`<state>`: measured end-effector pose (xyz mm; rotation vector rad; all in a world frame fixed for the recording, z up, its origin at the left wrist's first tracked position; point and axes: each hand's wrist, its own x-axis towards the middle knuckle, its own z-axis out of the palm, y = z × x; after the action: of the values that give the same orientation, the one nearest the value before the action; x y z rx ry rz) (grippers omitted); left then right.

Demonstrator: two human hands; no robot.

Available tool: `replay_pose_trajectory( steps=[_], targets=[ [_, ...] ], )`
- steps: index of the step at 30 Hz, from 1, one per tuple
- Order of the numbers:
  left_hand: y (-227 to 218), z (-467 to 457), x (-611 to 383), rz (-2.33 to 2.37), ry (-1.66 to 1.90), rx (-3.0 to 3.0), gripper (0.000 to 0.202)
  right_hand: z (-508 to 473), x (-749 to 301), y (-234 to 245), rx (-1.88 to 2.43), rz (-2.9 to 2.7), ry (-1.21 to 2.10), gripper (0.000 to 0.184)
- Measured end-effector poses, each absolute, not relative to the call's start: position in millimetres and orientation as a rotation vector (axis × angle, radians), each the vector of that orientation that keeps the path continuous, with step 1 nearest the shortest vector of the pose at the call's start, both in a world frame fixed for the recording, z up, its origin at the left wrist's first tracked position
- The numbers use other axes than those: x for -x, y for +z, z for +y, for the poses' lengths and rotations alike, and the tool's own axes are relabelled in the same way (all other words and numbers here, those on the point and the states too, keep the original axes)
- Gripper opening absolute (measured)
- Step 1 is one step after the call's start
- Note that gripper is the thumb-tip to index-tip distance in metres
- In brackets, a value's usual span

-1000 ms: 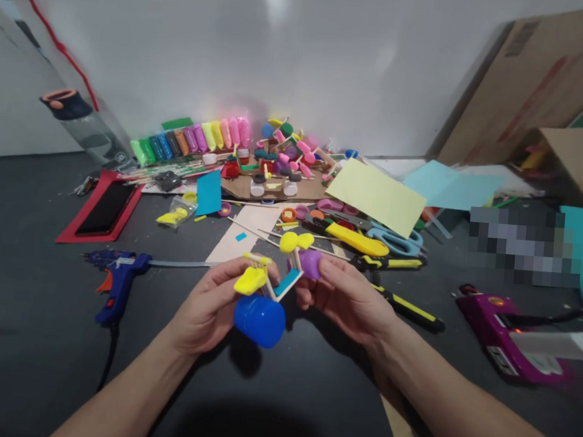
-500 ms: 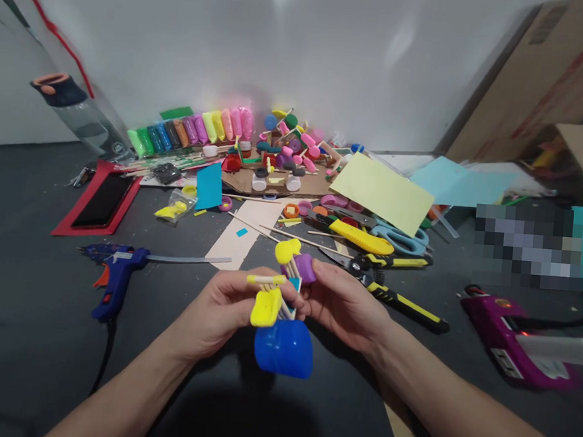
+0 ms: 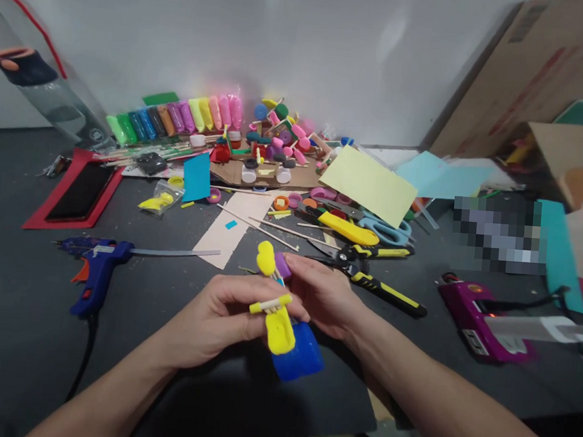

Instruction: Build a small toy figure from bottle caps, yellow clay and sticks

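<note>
Between both hands, above the front of the dark table, is a small handmade model (image 3: 280,332) of thin sticks, yellow clay pieces, a blue curved plastic piece (image 3: 302,358) and a purple round piece (image 3: 283,266). My left hand (image 3: 222,313) pinches it near a short stick with yellow ends (image 3: 271,303). From the other side, my right hand (image 3: 319,294) closes on it by the purple piece, the fingertips partly hidden behind the model. A yellow lump (image 3: 266,258) tops the far end of the sticks.
A blue glue gun (image 3: 99,265) lies at left with its glue stick pointing right. Pliers (image 3: 386,293), a yellow cutter (image 3: 348,228) and scissors (image 3: 388,230) lie beyond my right hand. A purple device (image 3: 484,325) is at right, a bottle (image 3: 55,99) at far left.
The model has turned and tilted in my hands, its yellow front piece now lower and covering more of the blue piece. The view has shifted slightly to the right.
</note>
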<state>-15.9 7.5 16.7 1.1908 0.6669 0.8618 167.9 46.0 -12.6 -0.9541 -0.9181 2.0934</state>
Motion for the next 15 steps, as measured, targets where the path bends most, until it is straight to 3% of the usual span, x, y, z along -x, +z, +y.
replay_pose_trajectory(
  steps=[4,11,15],
  targets=[
    [17.8,8.3,15.2,0.725,0.887,-1.147,0.017,49.3,-176.1,-5.1,1.04,-1.175,1.942,0.039],
    [17.1,10.1,16.1,0.907,1.046,-1.337,0.024,42.5,-196.0,17.5,1.05,-1.53,1.166,0.01],
    [16.4,11.2,15.1,0.929,1.112,-1.513,0.032,32.1,-200.3,25.5,0.717,-1.997,0.565,0.036]
  ],
)
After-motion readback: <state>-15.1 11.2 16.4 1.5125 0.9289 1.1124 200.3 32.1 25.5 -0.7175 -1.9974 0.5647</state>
